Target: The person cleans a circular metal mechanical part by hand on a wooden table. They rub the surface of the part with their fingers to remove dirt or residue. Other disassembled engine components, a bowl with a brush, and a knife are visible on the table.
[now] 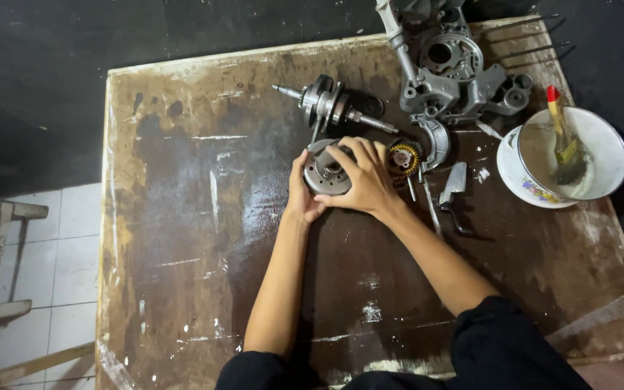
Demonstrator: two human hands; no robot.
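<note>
partly hidden — round metal part [324, 171] under right hand [364, 182], left hand [300, 195] beside.

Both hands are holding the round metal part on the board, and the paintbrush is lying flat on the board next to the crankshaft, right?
Not quite. The head view shows both the left hand and right hand on the round metal part, but the paintbrush stands in the white bowl at the right, away from the crankshaft.
</note>
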